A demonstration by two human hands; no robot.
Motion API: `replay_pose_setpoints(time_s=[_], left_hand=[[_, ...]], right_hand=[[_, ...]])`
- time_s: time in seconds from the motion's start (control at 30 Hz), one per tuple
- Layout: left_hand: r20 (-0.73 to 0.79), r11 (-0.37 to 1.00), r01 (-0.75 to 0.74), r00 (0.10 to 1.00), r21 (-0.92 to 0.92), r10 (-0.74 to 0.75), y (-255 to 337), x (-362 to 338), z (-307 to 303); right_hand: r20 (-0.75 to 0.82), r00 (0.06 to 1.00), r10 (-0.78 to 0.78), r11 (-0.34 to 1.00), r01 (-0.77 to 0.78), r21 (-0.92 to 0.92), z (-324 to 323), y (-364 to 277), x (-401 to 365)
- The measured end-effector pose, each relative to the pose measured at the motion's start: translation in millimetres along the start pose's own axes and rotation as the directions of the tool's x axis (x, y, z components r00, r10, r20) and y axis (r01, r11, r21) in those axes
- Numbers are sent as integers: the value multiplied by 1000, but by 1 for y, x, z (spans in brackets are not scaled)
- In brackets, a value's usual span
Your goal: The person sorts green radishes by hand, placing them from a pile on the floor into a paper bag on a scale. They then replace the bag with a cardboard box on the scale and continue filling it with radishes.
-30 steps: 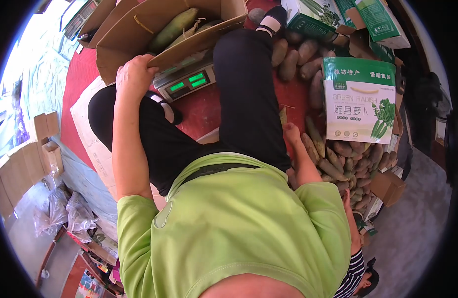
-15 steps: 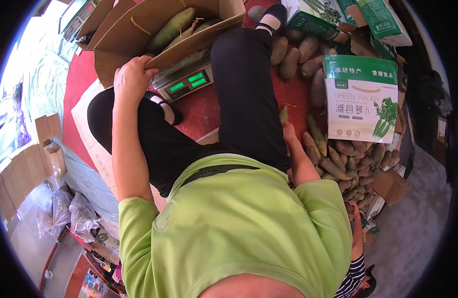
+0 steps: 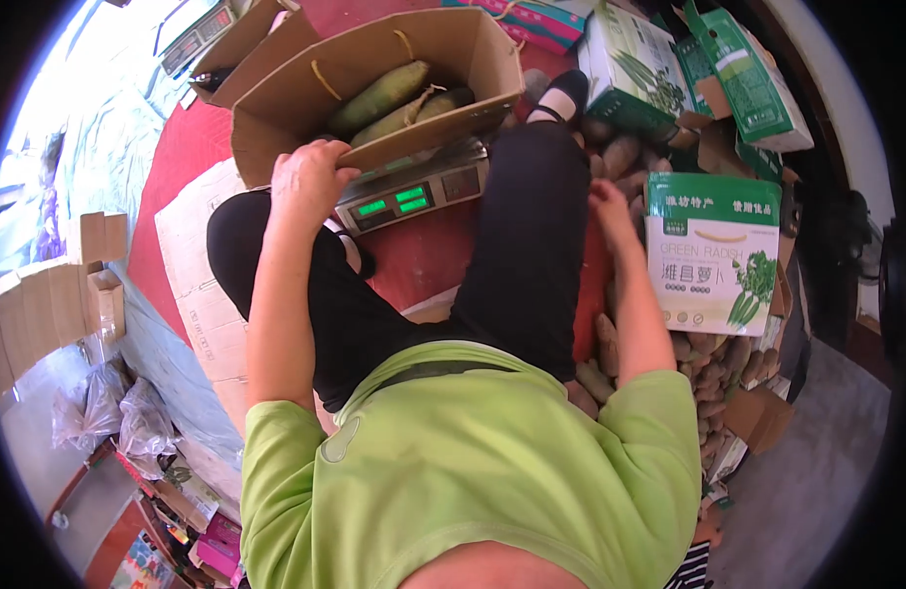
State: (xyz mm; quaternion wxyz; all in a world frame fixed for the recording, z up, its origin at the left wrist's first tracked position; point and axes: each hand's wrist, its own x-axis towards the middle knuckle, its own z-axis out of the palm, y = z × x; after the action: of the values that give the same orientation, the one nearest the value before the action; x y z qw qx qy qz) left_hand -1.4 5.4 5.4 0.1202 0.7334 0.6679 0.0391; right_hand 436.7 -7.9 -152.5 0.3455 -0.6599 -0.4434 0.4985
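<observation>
My left hand [image 3: 311, 182] grips the near rim of an open cardboard box [image 3: 266, 118] with rope handles. Several long green radishes [image 3: 384, 98] lie inside. Beneath the box is a weighing scale [image 3: 409, 201] with lit green digits, too small to read. Beyond my right knee, my right hand [image 3: 612, 211] hovers by a pile of radishes [image 3: 620, 155], its fingers loosely bent and apart. Nothing shows in it. Just right of this hand stands a green and white radish carton [image 3: 713, 255].
More radishes [image 3: 713, 378] are heaped at my right side. Printed cartons [image 3: 635, 74] stand at the back right. Flattened cardboard [image 3: 203, 265] lies to my left on the red floor covering [image 3: 193, 147]. Plastic bags [image 3: 144, 417] sit at the lower left.
My right hand has moved forward from beside my thigh, and the radish at its fingers no longer shows there. My left hand stays on the box rim. The view has shifted.
</observation>
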Motion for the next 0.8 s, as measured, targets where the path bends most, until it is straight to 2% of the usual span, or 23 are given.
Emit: replay_pose_setpoints(time_s=[0.07,0.13,0.17,0.27,0.3,0.33,0.4,0.43,0.47,0.53,0.6,0.73,0.8], left_hand=[[11,1000,-1,1000,-5,1,2,-1,-4],[-5,1000,-4,1000,-5,4,1,-1,-4],[-10,1000,-12,1000,-11,12,0,0,-3],[-34,999,-38,999,-30,37,-5,0,-2],[-36,998,-39,999,-52,37,-5,0,-3],[-39,996,-41,999,-73,38,-5,0,-4],[-28,990,-23,999,-140,19,-6,0,-5],[-35,986,-28,999,-162,22,-7,-1,-6],[-41,982,-31,999,-185,24,-8,-1,-6],[-107,984,-53,994,-172,35,-8,-5,-8],[-151,975,-69,988,-209,38,-9,-8,-14],[-287,965,-56,958,-254,-20,-12,-13,-36],[-377,944,24,913,-330,-155,-17,-18,-47]], right_hand=[[65,984,-164,986,165,-7,3,-56,35],[96,986,-139,977,152,-146,12,-136,48],[99,974,-206,956,222,-192,20,-169,54],[153,931,-332,883,364,-295,47,-234,73],[167,939,-301,866,342,-364,58,-250,76],[194,897,-397,807,441,-392,68,-246,96],[207,935,-288,736,355,-577,85,-244,115],[213,941,-264,659,337,-672,92,-246,113],[228,935,-273,576,349,-740,99,-246,109],[310,931,-194,459,365,-810,105,-238,113],[341,934,-104,466,348,-813,106,-238,114],[275,952,-133,391,305,-868,114,-229,119],[263,957,-121,392,290,-873,115,-232,117]])
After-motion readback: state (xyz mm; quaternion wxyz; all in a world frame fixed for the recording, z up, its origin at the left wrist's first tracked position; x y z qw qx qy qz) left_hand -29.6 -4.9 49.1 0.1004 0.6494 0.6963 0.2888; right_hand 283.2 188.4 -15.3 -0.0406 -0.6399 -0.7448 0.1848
